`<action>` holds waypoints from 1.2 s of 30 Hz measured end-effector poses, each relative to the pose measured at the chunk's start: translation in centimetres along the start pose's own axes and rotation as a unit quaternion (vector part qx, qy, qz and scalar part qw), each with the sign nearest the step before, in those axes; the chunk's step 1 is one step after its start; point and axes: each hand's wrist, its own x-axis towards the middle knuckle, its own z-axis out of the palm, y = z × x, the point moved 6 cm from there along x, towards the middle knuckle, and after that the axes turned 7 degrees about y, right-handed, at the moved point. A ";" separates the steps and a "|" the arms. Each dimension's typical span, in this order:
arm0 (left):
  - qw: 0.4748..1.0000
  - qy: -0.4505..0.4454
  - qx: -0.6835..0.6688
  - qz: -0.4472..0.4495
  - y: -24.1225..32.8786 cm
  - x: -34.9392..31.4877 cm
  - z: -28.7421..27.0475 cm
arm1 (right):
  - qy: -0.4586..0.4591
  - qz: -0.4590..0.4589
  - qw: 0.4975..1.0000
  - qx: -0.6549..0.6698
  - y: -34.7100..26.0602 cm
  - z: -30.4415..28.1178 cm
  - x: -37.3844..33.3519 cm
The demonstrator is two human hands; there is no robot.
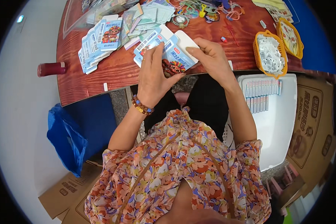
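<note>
Reference for all positions: the front carton (pixel 177 56), light blue with a white end flap and cartoon figures, held tilted above the near edge of the table (pixel 119 76), in front of the wearer.

Right hand (pixel 214 59): at the carton's right side. Grip narrow, thumb on the face by the flap; the other fingers mostly hidden behind.

Left hand (pixel 152 76): at the carton's left side. Grip wider, fingers lying along that side, thumb at the lower edge; the carton sits between. Cannot tell whether this grip also takes in the second carton (pixel 145 44), which shows just behind the front carton, to its left.

Surroundings: farther left of the front carton, a fanned pile of like cartons (pixel 89 48). Beyond it, pale packets (pixel 149 15) and a tangle of cords (pixel 188 11). Well to its right, an orange basket (pixel 256 48) of white sachets. Right and nearer the wearer, a white tub (pixel 270 145) with rows of small boxes (pixel 263 87).

Handling, judged: light, thin card; stiff when flat, easily creased at the folds, slightly slick if coated. Best held by opposite side edges, with little pressure on the face or flap.
</note>
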 end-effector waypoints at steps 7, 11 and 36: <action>0.998 0.045 -0.044 -0.022 -1.2 0.4 -0.4 | 0.086 -0.057 0.988 0.113 -1.3 -0.2 -0.3; 0.994 0.066 -0.053 -0.070 -1.0 0.4 0.4 | 0.162 -0.162 0.969 0.093 -1.9 0.4 -2.5; 0.854 -0.102 -0.463 -0.214 -1.9 -1.4 2.3 | -0.050 -0.123 0.990 0.043 -0.5 -0.8 -1.3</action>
